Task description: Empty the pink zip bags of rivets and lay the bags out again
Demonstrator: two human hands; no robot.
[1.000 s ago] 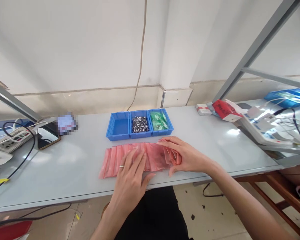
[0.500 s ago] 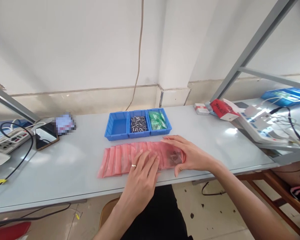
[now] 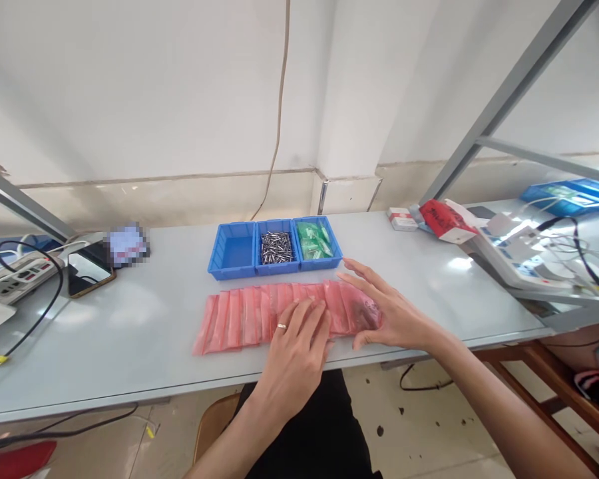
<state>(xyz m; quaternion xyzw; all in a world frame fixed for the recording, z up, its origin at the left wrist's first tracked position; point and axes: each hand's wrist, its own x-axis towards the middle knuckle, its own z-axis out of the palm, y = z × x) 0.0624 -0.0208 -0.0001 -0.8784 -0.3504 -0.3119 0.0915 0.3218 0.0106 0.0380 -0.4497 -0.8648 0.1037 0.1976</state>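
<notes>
Several pink plastic bags (image 3: 252, 316) lie overlapped in a row along the front of the table. My left hand (image 3: 297, 352), with a ring on one finger, lies flat over the middle of the row, fingers extended. At the right end, my right hand (image 3: 392, 309) has its thumb and fingers spread around the edge of the last bag (image 3: 362, 309), which shows something dark through the film. Behind the row stand three joined blue bins: the left bin (image 3: 233, 249) shows a bare floor, the middle one holds small metal pins (image 3: 276, 249), the right one green-and-white packets (image 3: 314, 241).
On the left are a phone (image 3: 90, 269) and a power strip (image 3: 22, 276) with cables. At the right lie a small white box (image 3: 402, 219), a red packet (image 3: 446, 221) and a white power strip (image 3: 512, 256). A metal frame post (image 3: 504, 100) rises there.
Both hands have shifted slightly right. The bags at the right end are spread further right, and more of their pink surfaces shows between my hands.
</notes>
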